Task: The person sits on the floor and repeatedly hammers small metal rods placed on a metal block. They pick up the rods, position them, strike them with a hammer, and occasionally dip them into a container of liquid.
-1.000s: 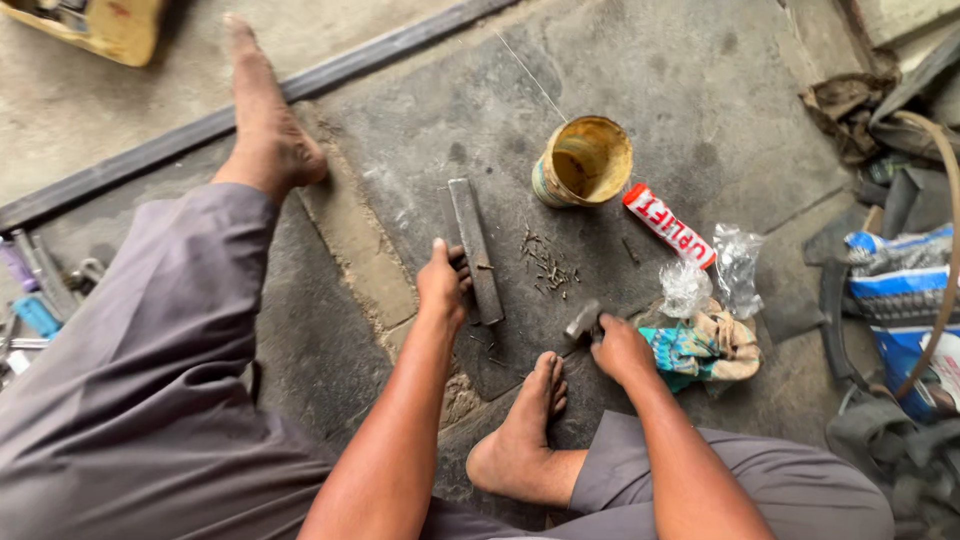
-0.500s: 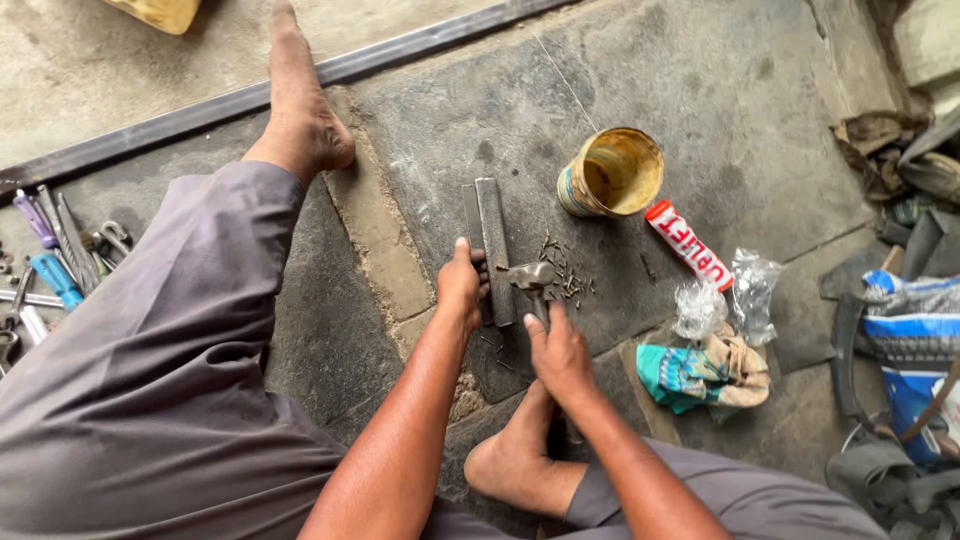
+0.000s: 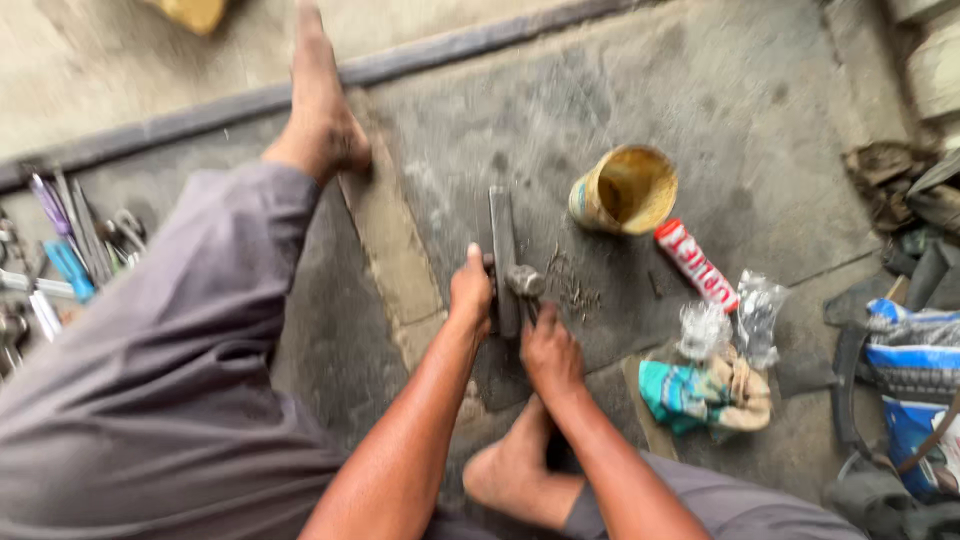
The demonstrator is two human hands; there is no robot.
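While the frame is blurred by head motion, the work reads as hammering on a metal bar that lies on the stone floor at centre frame.

- Step in hand, as I judge it: striking or seating something small against the bar's lower end. What sits under the hammer head is too blurred to tell.
- Left hand: fingers closed round the bar's lower part, thumb up, pinning it flat to the floor.
- Right hand: fist clamped on the handle of a small hammer; its head rests at or just over the bar, right beside the left hand's fingers.
- Next move, by my reckoning, calls for a short, square blow kept clear of the left fingers, with the bar held from sliding.
- Around: loose nails just right of the bar; yellow tin above right; red tube; rag; tools at left edge.
- Bare foot planted below the hands.
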